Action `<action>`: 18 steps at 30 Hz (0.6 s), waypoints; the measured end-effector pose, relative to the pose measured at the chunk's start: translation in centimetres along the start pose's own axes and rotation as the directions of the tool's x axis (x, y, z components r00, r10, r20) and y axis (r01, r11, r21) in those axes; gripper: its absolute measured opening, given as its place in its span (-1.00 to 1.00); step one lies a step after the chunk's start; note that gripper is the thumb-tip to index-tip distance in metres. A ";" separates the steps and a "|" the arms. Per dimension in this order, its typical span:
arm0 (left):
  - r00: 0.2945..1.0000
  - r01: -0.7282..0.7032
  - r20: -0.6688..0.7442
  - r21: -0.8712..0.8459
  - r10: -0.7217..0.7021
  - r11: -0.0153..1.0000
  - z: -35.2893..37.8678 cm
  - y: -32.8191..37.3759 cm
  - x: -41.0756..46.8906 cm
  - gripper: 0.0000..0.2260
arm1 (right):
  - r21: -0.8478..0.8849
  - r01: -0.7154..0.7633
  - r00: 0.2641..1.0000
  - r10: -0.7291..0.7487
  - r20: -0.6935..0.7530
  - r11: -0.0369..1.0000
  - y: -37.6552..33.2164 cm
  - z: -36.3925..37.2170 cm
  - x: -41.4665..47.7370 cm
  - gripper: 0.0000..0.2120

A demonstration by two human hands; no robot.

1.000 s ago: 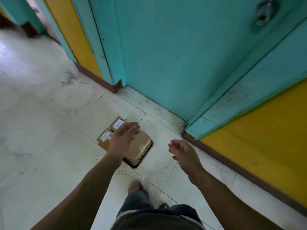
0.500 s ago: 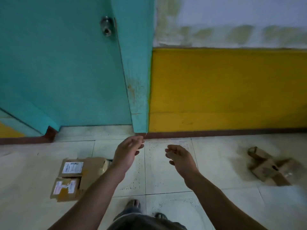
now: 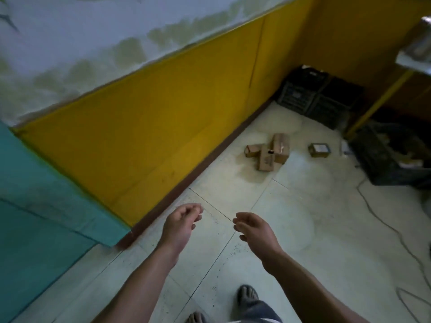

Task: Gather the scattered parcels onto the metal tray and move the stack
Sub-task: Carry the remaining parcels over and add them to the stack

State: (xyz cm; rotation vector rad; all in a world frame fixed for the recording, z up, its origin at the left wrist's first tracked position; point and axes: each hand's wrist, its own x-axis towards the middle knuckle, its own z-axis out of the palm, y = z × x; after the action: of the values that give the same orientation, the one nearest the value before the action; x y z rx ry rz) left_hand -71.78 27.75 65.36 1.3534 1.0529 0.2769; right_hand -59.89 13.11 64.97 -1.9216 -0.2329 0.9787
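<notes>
Parcels (image 3: 265, 159) lie far ahead while left hand (image 3: 179, 227) and right hand (image 3: 254, 232) hover loosely curled, each grip empty.

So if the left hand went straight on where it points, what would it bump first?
Nothing nearby; only bare floor lies ahead of the left hand. Farther on it would probably reach the heap of cardboard parcels beside the yellow wall, though depth is unclear.
</notes>
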 end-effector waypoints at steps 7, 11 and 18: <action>0.964 -0.014 0.266 0.105 -0.014 0.994 11.2 2.6 0.5 -0.88 | 0.245 -0.040 0.969 0.097 -0.227 0.969 3.8 -8.8 -1.4 -0.76; 0.946 -0.007 0.323 0.127 -0.034 0.992 16.9 4.2 1.0 -0.89 | 0.324 -0.031 0.955 0.124 -0.271 0.945 4.8 -13.6 -0.4 -0.77; 0.927 -0.022 0.372 0.166 -0.042 0.986 29.0 7.0 1.9 -0.88 | 0.385 -0.017 0.947 0.139 -0.289 0.923 7.1 -24.5 2.8 -0.80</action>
State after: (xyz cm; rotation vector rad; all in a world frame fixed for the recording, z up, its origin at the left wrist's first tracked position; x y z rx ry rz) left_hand -46.48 11.90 66.76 1.4797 0.7724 -0.0816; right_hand -42.14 -5.36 63.72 -1.7022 0.2084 0.6945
